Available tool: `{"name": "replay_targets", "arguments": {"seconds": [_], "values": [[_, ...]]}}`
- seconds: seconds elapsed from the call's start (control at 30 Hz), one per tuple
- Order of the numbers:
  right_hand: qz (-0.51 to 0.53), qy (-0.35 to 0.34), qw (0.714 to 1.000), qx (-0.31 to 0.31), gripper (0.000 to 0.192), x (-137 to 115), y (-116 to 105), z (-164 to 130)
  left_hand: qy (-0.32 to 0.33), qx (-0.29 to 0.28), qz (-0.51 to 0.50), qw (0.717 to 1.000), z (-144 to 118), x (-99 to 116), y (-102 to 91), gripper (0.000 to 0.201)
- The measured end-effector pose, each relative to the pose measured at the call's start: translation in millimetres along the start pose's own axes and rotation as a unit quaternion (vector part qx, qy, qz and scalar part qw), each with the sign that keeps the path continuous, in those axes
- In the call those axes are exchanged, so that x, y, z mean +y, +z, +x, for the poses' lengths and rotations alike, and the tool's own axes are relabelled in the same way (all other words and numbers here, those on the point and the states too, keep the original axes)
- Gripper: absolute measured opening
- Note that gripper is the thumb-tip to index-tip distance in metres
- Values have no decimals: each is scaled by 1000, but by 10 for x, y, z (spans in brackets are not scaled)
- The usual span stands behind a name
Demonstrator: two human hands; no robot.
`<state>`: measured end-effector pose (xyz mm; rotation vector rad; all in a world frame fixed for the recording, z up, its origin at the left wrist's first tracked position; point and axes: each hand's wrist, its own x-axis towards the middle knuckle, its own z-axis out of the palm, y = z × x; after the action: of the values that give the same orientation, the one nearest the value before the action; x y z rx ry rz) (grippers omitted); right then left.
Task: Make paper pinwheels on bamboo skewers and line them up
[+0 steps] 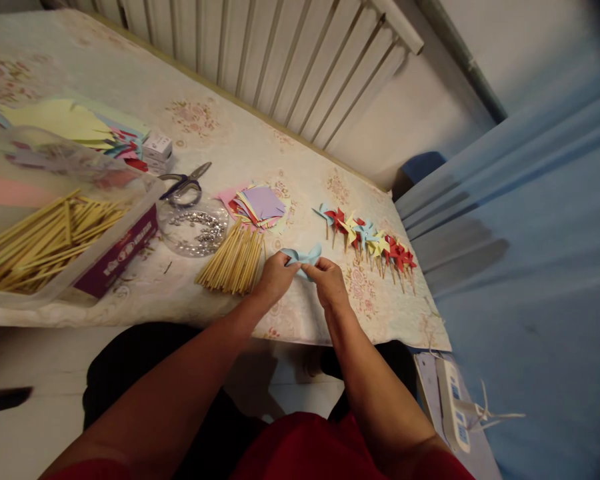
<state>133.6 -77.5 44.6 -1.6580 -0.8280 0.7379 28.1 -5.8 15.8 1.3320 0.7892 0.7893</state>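
A light blue paper pinwheel [307, 255], its corners curled inward, is held just above the table edge between both hands. My left hand [276, 272] pinches its left side, and my right hand [329, 279] grips its right side, thumbs close together near the middle. No stick shows on this paper. Left of my left hand lies a fan of thin wooden sticks [234, 259]. Beyond it sits a stack of coloured paper squares [260, 205], purple on top. Finished pinwheels [365, 235] in red, yellow and blue lie in a row to the right.
A round clear dish [194, 230] holds small metal pins. Scissors [186, 185] lie behind it. On the left stands a clear plastic bin [153, 193] with many sticks, near small white boxes [157, 150]. A power strip [453, 407] is at lower right, beside a blue curtain [520, 247].
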Motion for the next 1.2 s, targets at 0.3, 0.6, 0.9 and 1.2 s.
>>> {"name": "replay_targets", "arguments": {"seconds": [0.3, 0.6, 0.9, 1.2], "values": [[31, 13, 999, -31, 25, 36, -47, 30, -1, -28, 16, 999, 26, -60, 2, 18], [42, 21, 998, -44, 25, 38, -67, 23, -1, -35, 10, 999, 13, -62, 17, 17], [68, 31, 996, -46, 22, 21, -54, 8, -16, -57, -67, 996, -27, -45, 35, 16], [74, 19, 996, -47, 17, 54, -107, -29, -62, -110, -175, 976, -76, 62, 6, 22]]}}
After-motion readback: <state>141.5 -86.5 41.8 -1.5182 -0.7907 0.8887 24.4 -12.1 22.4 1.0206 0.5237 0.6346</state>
